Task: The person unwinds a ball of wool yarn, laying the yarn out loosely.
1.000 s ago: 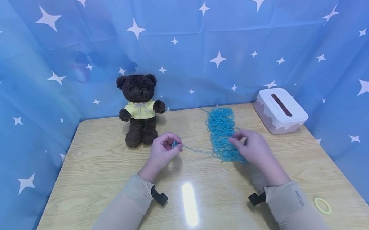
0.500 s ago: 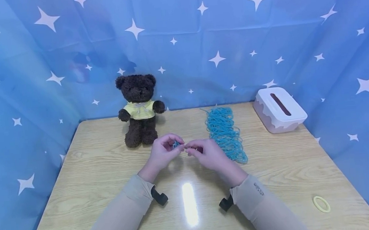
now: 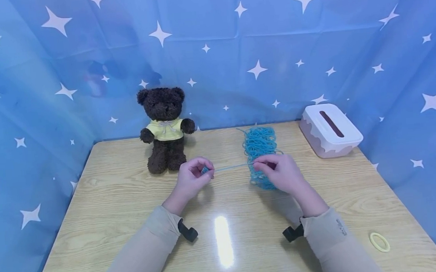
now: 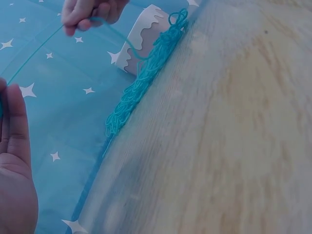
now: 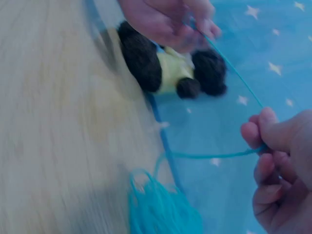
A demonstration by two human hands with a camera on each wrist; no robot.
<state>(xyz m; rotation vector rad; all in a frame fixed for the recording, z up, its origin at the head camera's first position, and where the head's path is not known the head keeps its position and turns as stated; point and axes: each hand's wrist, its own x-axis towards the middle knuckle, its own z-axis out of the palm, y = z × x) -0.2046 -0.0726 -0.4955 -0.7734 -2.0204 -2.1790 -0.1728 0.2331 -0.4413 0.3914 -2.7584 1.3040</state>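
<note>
My left hand (image 3: pixel 192 180) holds a small wad of blue yarn (image 3: pixel 205 170) between thumb and fingers, left of centre over the table. From it a strand of yarn (image 3: pixel 230 167) runs straight across to my right hand (image 3: pixel 282 175), which pinches it between thumb and forefinger. Beyond those fingertips the yarn drops to a loose pile of blue yarn (image 5: pixel 163 209), as the right wrist view shows. Seen from the head, this looped pile (image 3: pixel 258 143) lies on the table, partly covered by my right hand. My left fingers hide part of the wad.
A dark brown teddy bear (image 3: pixel 163 129) in a yellow hoodie stands behind my left hand. At the back right is a tissue box (image 3: pixel 330 129) with a white lid. A pale yellow ring (image 3: pixel 379 242) lies at the front right of the wooden table (image 3: pixel 132 215).
My right hand came from over the pile to my left fingertips, then drew back right, with the strand now stretched between both hands. My left hand has barely moved.
</note>
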